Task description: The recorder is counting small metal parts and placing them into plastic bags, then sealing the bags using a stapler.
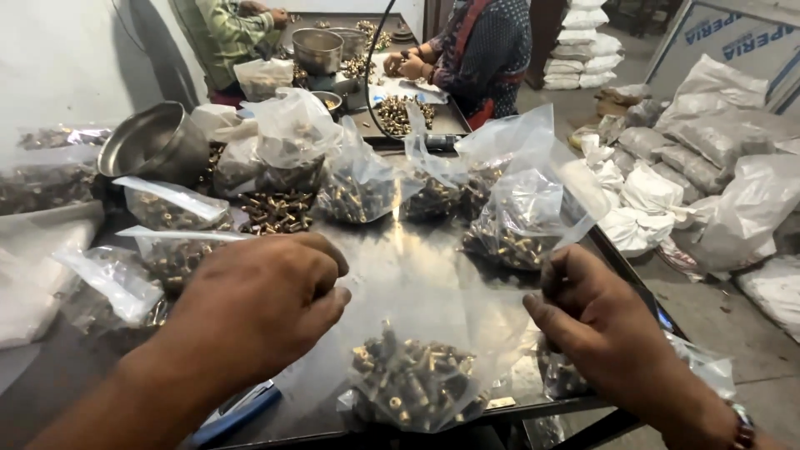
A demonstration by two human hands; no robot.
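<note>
My left hand (258,304) and my right hand (596,321) each pinch one top edge of a clear plastic bag (433,325), holding its mouth spread between them. The bag hangs low over the near edge of the metal table (400,250). In the bag's bottom lie many small brass fittings (412,379). Both hands are curled into loose fists around the plastic film.
Several more clear bags of brass parts (517,225) stand across the table, with a loose pile (275,212) and a tilted steel bowl (154,146) at left. Two other people sit at the far end sorting parts. White filled sacks (717,175) cover the floor at right.
</note>
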